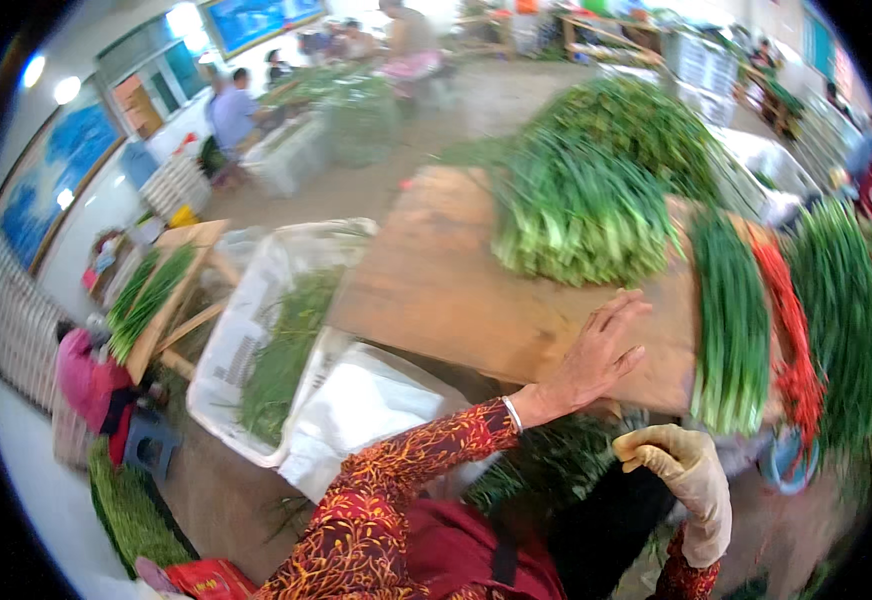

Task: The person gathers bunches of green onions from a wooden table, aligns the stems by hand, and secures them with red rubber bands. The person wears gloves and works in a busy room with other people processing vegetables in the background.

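Note:
My bare left hand (pixel 593 360), with a bracelet at its wrist, reaches over the wooden table (pixel 436 277) with fingers apart and nothing held. My right hand (pixel 676 480) wears a pale glove and hangs by the table's near edge, its fingers curled; whether anything is in them cannot be told. Beyond my left hand lies a large heap of green leafy stalks (pixel 586 217), cut ends toward me. To the right are a neat bundle of green stalks (pixel 732 322), a bunch of red ties (pixel 788 330) and a larger pile of long green stalks (pixel 841 322).
Left of the table stands a white plastic crate (pixel 207 382) with loose greens, beside white plastic sheeting (pixel 361 390). A light-blue ring-shaped item (pixel 790 480) hangs below the table's right part. A person in pink (pixel 91 382) sits at far left; other people work farther back.

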A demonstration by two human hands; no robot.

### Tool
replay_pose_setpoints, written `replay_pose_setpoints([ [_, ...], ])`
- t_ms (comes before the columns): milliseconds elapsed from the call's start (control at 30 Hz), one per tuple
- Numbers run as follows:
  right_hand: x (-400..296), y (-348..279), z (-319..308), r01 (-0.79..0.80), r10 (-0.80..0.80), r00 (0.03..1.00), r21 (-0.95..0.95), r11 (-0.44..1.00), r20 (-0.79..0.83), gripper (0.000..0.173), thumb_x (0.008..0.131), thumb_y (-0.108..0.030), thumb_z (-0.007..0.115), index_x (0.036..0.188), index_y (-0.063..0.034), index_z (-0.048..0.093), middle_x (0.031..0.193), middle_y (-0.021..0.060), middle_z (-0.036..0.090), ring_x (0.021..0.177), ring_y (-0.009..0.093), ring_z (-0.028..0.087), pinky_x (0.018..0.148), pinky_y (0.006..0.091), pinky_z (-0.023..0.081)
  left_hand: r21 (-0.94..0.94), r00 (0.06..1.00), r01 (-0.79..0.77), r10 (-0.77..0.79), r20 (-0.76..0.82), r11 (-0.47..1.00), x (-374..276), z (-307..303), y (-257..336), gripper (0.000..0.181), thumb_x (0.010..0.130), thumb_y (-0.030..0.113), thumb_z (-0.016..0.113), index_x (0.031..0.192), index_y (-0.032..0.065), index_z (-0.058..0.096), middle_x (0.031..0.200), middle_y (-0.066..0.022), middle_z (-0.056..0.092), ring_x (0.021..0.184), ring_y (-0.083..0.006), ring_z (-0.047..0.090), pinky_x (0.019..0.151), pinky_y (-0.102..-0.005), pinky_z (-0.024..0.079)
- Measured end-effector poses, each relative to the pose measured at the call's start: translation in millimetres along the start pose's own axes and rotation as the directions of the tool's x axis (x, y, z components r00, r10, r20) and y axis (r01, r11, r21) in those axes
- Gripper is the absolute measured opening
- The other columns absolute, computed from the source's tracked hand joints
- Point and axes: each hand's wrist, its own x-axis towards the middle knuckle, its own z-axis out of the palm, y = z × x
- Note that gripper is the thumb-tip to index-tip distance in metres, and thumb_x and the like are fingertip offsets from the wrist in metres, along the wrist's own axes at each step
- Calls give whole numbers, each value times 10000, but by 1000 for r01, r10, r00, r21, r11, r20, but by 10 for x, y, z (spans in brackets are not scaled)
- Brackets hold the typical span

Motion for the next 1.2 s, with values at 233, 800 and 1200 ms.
replay_pose_setpoints([
  [233,1308,-617,507,406,-455,864,-236,883,-216,335,818,-103,598,1136,-18,538,1008,68,605,872,153,564,783,265,449,-213,818,430,-478,-320,877,321,-1115,-1164,774,823,464,534,1336,-8,199,1393,-219,191,1304,-313,191,1056,-387,188],
  [800,2872,154,715,110,-500,823,-787,607,-270,396,815,-207,590,1171,-45,525,1155,158,539,964,249,562,835,302,433,-198,572,800,-819,-31,566,666,-998,-1592,1111,602,592,671,1355,-22,132,1341,-307,241,1262,-443,199,1027,-485,211],
  [1200,2588,121,930,167,-360,931,-801,575,-64,300,825,-150,575,1115,-73,570,1112,134,565,943,210,572,826,289,441,263,509,842,-856,-93,472,899,-939,-1637,972,606,479,682,1334,42,209,1276,-273,359,1206,-418,322,975,-489,306],
])
